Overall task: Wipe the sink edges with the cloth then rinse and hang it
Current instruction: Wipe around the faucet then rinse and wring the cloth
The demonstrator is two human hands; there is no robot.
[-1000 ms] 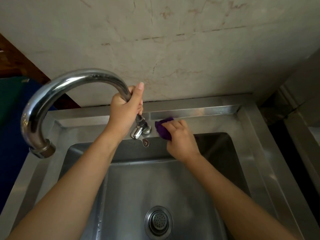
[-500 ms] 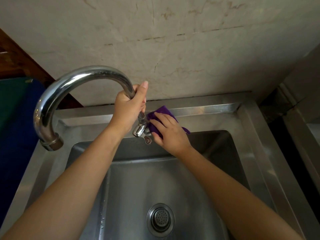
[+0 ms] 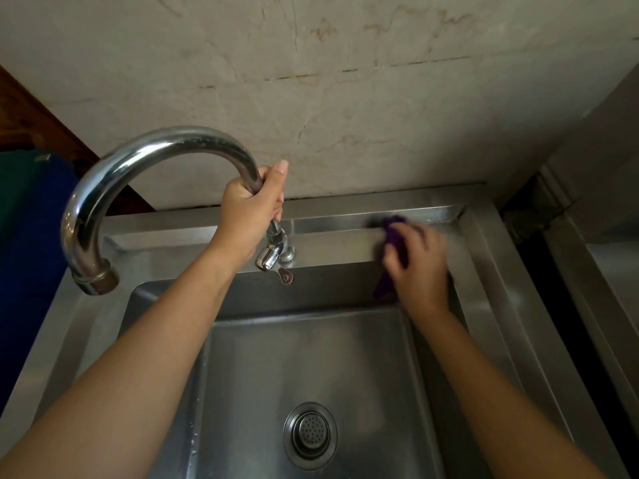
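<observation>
The left hand (image 3: 247,216) is clenched around the faucet (image 3: 155,150), fingers wrapped on the lower part of its neck and the thumb pointing up along the pipe. Just under that hand the faucet's base sits on the sink's back ledge, with a small chrome lever (image 3: 268,259) sticking out toward the basin. From the grip the neck arches up and over to the left, and its spout opens downward above the sink's back left corner.

The right hand (image 3: 420,267) grasps the cloth (image 3: 394,233), a purple one, and presses it onto the back ledge of the sink (image 3: 491,288), near the back right corner. The hand and cloth are blurred, so the exact finger positions are hard to make out, but the fingers curl over the fabric. 1 bunch of cloth shows beyond the fingertips, touching the raised back lip, and another end hangs below the hand over the basin's inner edge. The 2 hands are well apart along that ledge.

Both forearms reach in over the steel basin. A round strainer drain (image 3: 310,435) sits in the basin floor, toward the near edge. Behind the sink rises a cracked, stained beige wall (image 3: 345,98). Left of the sink is something dark blue (image 3: 27,254), and above that a brown wooden panel (image 3: 34,122).
</observation>
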